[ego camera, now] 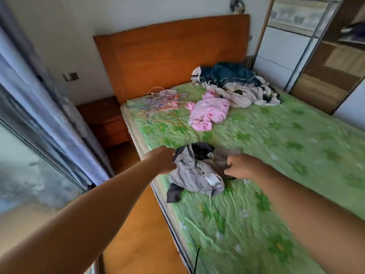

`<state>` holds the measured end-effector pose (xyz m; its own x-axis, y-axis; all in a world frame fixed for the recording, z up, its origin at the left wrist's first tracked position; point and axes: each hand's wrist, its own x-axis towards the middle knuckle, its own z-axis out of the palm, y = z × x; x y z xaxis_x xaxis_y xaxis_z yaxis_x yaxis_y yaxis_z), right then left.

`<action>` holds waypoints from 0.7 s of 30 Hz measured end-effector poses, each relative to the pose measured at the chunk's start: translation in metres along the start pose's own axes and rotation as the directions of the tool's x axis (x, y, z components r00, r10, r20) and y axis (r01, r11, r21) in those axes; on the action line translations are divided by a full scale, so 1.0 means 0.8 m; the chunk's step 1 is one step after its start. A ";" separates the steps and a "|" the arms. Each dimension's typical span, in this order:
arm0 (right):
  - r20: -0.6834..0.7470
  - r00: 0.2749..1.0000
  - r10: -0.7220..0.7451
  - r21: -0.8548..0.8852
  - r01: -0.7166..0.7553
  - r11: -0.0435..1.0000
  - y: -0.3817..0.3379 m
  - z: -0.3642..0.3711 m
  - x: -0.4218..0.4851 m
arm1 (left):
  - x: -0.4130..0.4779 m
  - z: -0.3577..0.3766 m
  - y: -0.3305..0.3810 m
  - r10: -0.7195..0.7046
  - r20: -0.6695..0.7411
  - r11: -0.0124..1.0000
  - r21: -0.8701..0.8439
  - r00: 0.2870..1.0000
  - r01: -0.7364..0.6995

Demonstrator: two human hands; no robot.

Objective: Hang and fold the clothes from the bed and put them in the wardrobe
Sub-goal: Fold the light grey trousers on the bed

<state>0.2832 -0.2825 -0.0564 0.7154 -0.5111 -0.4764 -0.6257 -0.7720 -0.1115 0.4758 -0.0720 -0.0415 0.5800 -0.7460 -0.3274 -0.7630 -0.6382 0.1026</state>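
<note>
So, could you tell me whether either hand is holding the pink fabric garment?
No, the left hand and right hand both grip the crumpled grey garment, while the pink fabric garment lies farther up the green bed.

Left arm: bare, enters from the lower left corner and stretches almost straight, slanting up and to the right.
Left wrist: in line with the forearm, not visibly bent.
Left hand (163, 160): back turned toward the camera, fingers curled, pinching the left edge of the grey garment (194, 173).
Right arm: bare, enters from the lower right edge; the forearm slants up and to the left, and is blurred near the frame edge.
Right hand (242, 168): fingers curled tight like a fist, knuckles pointing left, gripping the garment's right side.
Hands together: apart, at nearly the same height, left slightly higher in the view.
</note>
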 end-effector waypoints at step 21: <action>0.171 0.923 0.344 0.166 -0.371 0.914 -0.049 0.025 0.281 | 0.425 0.058 -0.036 0.426 0.376 0.859 0.116 0.823 -0.498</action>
<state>0.4619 -0.3596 -0.1766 0.3924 -0.6728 -0.6272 -0.8887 -0.4531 -0.0700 0.6814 -0.2982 -0.1993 0.0445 -0.8141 -0.5790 -0.9777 -0.1547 0.1424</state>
